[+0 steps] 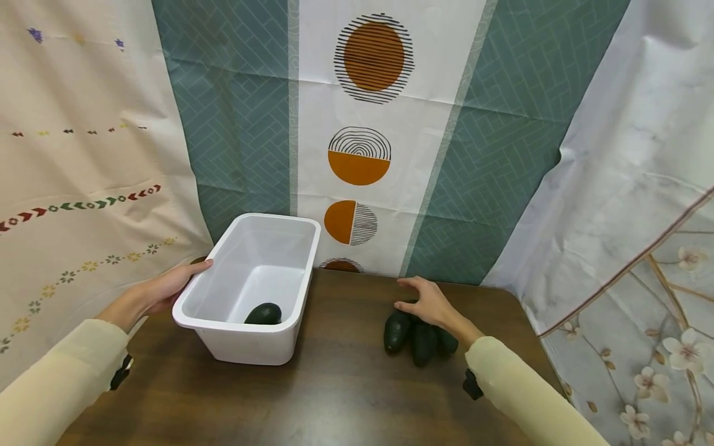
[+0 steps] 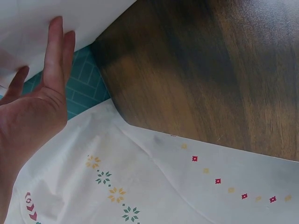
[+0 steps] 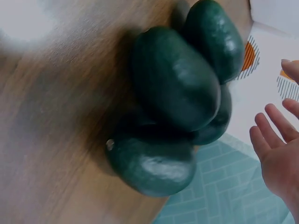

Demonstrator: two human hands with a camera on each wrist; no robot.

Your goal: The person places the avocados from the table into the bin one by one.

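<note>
A white plastic bin (image 1: 245,325) stands at the left of the table, one dark green avocado (image 1: 264,314) lying inside it. My left hand (image 1: 170,286) holds the bin's left side, thumb at the rim and fingers along the outer wall; in the left wrist view this hand (image 2: 39,93) has its fingers extended against the white wall. On the right, several avocados (image 1: 396,331) lie in a close pile. Over the pile's far side hovers my right hand (image 1: 426,301), fingers spread and holding nothing. The right wrist view has these avocados (image 3: 173,79) beside the spread right hand (image 3: 280,154).
The brown wooden table (image 1: 346,384) reaches back to a green and white patterned curtain (image 1: 357,93). A cream cloth (image 1: 83,186) hangs along the left and a floral white cloth (image 1: 630,291) along the right. A brown round thing (image 1: 198,261) shows behind the left hand.
</note>
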